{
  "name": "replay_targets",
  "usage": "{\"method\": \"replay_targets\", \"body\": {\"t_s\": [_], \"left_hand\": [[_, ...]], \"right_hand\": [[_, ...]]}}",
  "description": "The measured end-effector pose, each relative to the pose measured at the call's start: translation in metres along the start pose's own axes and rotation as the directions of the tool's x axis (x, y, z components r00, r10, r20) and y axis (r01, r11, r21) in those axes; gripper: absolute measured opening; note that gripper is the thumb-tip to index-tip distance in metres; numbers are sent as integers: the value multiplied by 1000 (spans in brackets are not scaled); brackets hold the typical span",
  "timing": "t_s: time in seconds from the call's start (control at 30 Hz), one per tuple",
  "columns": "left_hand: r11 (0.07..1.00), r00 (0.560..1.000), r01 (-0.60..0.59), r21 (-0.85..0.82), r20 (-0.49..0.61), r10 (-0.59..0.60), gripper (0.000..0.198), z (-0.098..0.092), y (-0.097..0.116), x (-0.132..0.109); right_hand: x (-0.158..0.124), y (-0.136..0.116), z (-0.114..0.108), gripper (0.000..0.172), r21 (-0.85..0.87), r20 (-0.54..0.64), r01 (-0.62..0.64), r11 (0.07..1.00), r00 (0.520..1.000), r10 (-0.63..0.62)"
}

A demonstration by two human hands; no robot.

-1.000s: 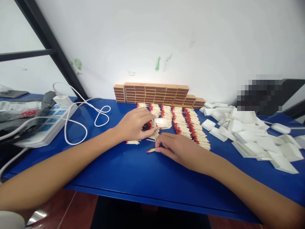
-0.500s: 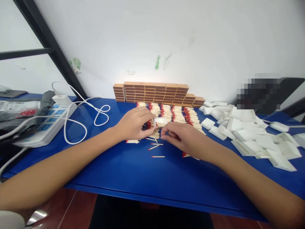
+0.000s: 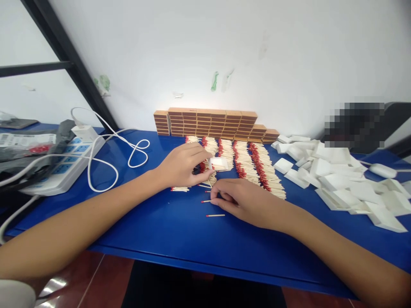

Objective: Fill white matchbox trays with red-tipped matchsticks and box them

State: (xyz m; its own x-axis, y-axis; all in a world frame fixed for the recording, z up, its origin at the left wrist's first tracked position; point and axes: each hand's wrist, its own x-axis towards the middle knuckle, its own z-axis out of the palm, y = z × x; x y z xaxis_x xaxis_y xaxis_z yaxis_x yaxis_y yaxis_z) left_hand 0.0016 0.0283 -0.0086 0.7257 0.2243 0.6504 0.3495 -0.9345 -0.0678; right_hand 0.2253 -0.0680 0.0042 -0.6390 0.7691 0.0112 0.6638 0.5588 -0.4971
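My left hand [image 3: 189, 164] grips a small white matchbox tray [image 3: 221, 163] by its left end, thumb below and fingers above. A few matches show inside the tray. On the blue table, my right hand [image 3: 236, 199] is closed, with thumb and index finger pinched at the plain end of a red-headed match [image 3: 205, 201]. A second match lies just above it, partly hidden by the fingers. Nearer the front edge rests a loose match [image 3: 215, 215]. Rows of matches [image 3: 261, 164] lie beyond both hands, their red heads to the left.
Stacked matchboxes [image 3: 212, 124] stand along the wall. A heap of white trays [image 3: 340, 175] covers the right side, with a white cable device [image 3: 382, 170] behind it. At the left are a power strip [image 3: 69, 164], looping white cables [image 3: 138, 147] and a grey plastic bag [image 3: 62, 132].
My right hand has moved down and slightly left, away from the tray to the loose matches. The left hand still holds the tray in nearly the same place. The view has shifted slightly.
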Motion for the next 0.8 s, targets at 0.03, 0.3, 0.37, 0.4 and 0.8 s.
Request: {"method": "replay_targets", "body": {"t_s": [0.03,0.3,0.37,0.4,0.8], "left_hand": [[1000,1000,1,-2,1,-1,29,0,0,0],[1000,1000,10,-11,17,-9,28,-1,0,0],[1000,1000,6,-13,20,-6,28,-1,0,0],[1000,1000,7,-14,22,-7,28,-1,0,0],[1000,1000,-3,-10,6,3,29,0,0,-1]], "right_hand": [[0,0,0,14,-6,6,5,1000,1000,-5],[0,5,-6,9,-110,-72,-36,993,997,28],[0,6,-6,11,-115,-77,-54,992,996,46],[0,6,-6,12,-114,-77,-68,991,995,60],[-1,2,-11,18,-82,-10,-79,994,997,78]]}}
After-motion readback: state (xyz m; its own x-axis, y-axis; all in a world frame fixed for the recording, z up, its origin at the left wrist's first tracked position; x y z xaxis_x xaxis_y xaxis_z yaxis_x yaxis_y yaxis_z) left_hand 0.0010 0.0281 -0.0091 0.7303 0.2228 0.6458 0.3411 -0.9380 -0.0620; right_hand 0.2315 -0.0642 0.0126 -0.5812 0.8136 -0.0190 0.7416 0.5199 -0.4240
